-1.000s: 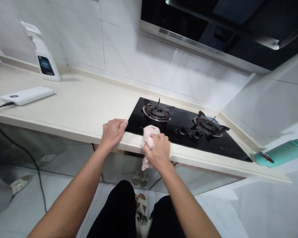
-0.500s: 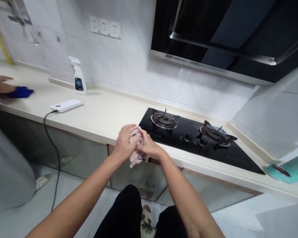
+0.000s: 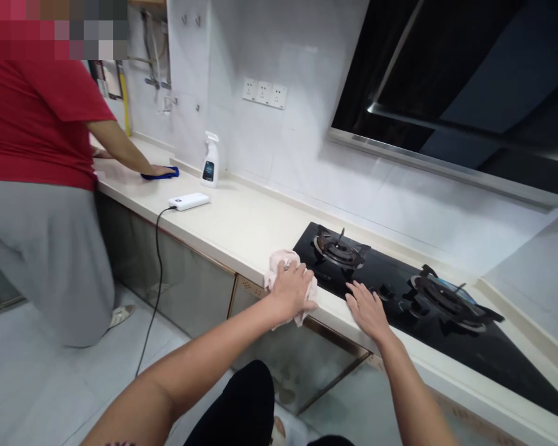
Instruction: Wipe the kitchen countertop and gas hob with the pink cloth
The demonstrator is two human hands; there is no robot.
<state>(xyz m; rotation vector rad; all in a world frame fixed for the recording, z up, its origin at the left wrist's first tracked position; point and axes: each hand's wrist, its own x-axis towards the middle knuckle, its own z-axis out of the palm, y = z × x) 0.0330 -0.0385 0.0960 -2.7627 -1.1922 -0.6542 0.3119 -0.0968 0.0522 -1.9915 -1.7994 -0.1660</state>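
- Kitchen countertop in cream stone, seen from above, a person working at its front edge
- Left hand presses down, fingers closed over a crumpled pink cloth, whose lower corner hangs past the front edge
- Right hand lies open, fingers spread flat on the countertop's front strip, holding nothing, fingertips just beside a black glass gas hob
- Hob's nearer burner stands just past the cloth; control knobs sit close to the right hand
- White spray bottle stands upright against the wall, contents hidden
- White power bank lies well left of the hands, trailing a black cable over the edge
- Co-worker in a red shirt leans in at far left, one hand on a blue cloth
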